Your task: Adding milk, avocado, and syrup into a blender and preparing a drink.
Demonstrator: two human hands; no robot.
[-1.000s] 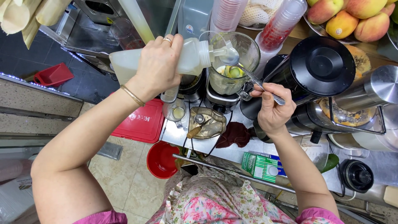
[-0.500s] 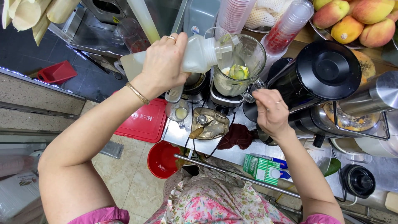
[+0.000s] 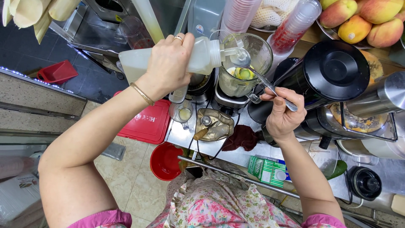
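Note:
My left hand (image 3: 166,63) grips a soft white squeeze bottle (image 3: 198,57) lying on its side, its nozzle pointing right over a clear blender jug (image 3: 244,63). In my right hand (image 3: 282,112) is a metal spoon (image 3: 261,80), its bowl held under the nozzle above the jug's mouth. Green and yellow fruit pieces lie inside the jug. A gold bracelet sits on my left wrist and a ring on one finger.
A large black-lidded container (image 3: 333,69) stands right of the jug, with steel pots (image 3: 379,105) beyond. Stacked plastic cups (image 3: 291,29) and mangoes (image 3: 363,19) are at the back. A red bin lid (image 3: 147,122), a red bowl (image 3: 166,160) and a green-white carton (image 3: 270,171) are near me.
My right hand has brought the spoon back up from beside the jug's base to under the bottle's nozzle. The bottle has stayed tilted over the jug.

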